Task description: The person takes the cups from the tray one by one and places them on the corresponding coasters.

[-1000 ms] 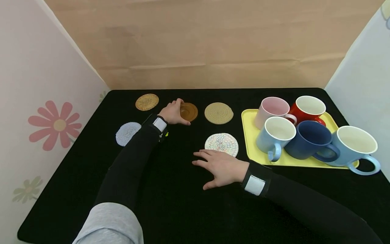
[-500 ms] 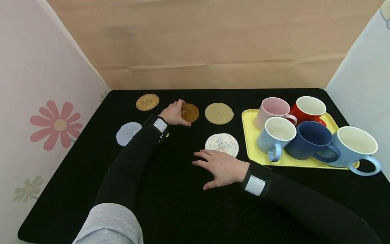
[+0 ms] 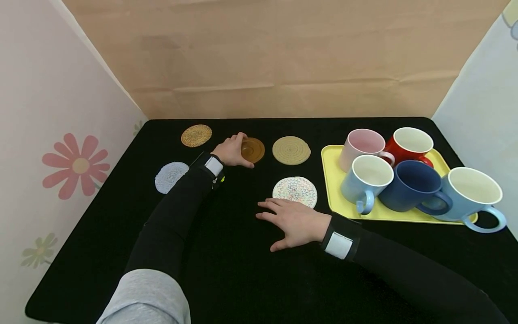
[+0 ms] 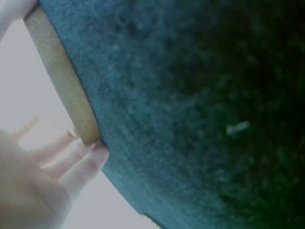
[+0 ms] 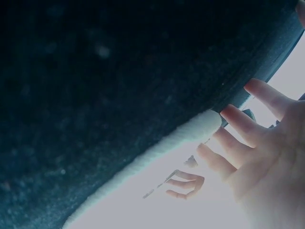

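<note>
In the head view my left hand (image 3: 231, 150) spans a round brown coaster (image 3: 253, 150), thumb at its near edge and fingers at its far edge. The left wrist view shows this coaster (image 4: 64, 78) edge-on on the black cloth, gripped between thumb and fingertips. My right hand (image 3: 295, 222) lies palm down with its fingers spread, overlapping the near edge of a white coaster with coloured zigzags (image 3: 297, 189). From the right wrist, the white coaster (image 5: 147, 167) appears edge-on close to the straight fingers (image 5: 240, 121); whether they press on it, I cannot tell.
Near my left arm are a tan woven coaster (image 3: 196, 136) and a pale blue coaster (image 3: 171, 177). A beige coiled coaster (image 3: 291, 150) lies at the back centre. On the right, a yellow tray (image 3: 332, 180) carries several mugs, and a light blue mug (image 3: 473, 193) overhangs its edge.
The brown coaster has shifted very slightly to the right with my left hand. My right hand has stayed put.
</note>
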`<state>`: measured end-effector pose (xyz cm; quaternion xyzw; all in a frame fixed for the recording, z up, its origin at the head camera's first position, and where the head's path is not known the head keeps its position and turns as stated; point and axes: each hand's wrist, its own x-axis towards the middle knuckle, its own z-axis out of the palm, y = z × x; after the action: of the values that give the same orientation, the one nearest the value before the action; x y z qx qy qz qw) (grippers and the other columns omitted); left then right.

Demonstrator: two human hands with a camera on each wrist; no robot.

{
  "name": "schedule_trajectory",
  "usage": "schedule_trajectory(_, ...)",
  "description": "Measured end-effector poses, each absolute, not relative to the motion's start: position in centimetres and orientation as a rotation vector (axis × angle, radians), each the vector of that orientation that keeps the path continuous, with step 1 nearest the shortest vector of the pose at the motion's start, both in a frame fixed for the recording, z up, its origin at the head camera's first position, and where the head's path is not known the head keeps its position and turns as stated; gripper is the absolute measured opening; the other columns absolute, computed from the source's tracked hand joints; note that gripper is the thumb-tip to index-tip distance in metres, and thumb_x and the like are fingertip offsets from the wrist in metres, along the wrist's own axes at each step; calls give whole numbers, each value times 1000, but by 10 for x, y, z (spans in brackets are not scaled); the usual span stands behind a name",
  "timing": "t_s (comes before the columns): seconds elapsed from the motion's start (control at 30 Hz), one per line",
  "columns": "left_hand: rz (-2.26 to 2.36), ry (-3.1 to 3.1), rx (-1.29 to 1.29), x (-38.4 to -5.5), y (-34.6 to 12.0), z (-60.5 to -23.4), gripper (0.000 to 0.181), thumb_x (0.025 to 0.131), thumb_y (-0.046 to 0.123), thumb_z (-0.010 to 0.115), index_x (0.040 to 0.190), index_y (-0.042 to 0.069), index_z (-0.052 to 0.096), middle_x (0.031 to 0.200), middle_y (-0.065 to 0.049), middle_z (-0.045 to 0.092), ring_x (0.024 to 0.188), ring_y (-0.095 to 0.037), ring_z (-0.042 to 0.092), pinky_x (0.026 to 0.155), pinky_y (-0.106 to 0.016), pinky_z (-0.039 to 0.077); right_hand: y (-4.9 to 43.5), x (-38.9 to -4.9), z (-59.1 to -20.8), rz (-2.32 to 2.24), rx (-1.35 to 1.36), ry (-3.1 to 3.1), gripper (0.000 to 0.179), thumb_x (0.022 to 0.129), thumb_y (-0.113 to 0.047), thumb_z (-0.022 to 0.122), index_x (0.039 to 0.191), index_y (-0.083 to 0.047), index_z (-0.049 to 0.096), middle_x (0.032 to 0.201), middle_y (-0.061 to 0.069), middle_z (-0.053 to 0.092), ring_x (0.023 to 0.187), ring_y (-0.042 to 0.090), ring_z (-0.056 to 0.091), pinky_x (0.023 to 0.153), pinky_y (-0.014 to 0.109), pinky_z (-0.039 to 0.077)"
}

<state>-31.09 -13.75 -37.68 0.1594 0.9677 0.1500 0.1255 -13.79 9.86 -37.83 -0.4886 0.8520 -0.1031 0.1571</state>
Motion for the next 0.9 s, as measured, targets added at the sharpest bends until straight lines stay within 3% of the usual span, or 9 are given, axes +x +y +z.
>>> schedule_trajectory(0.2, 450, 2789, 491, -304, -143, -372, 106, 72, 52, 81, 149, 10, 21, 143, -19, 37, 126, -36, 42, 98, -53, 40, 99, -137, -379, -303, -1399, 2446, 76, 82, -58, 68, 144, -21, 46, 155, 9, 29, 141, 29, 28, 109, 48, 30)
schedule_trajectory(0.37, 401, 2703, 541, -273, -162, -353, 104, 79, 53, 74, 153, 7, 16, 153, -21, 24, 134, -40, 32, 102, -56, 36, 99, -136, -379, -305, -1395, 2449, 76, 83, -58, 68, 145, -20, 45, 156, 10, 29, 142, 30, 26, 109, 50, 30)
schedule_trajectory(0.63, 413, 2735, 485, -226, -237, -339, 101, 82, 57, 70, 152, 5, 20, 155, -26, 18, 137, -47, 23, 103, -64, 29, 95, -134, -371, -224, -1370, 2456, 75, 84, -56, 68, 145, -18, 45, 155, 11, 30, 141, 32, 28, 109, 52, 29)
schedule_trajectory(0.9, 384, 2806, 306, -213, -300, -347, 108, 78, 54, 75, 149, -4, 18, 150, -35, 17, 134, -55, 17, 101, -70, 25, 95, -147, -360, -210, -1330, 2518, 68, 87, -50, 67, 141, -12, 50, 151, 16, 36, 138, 34, 33, 108, 52, 30)
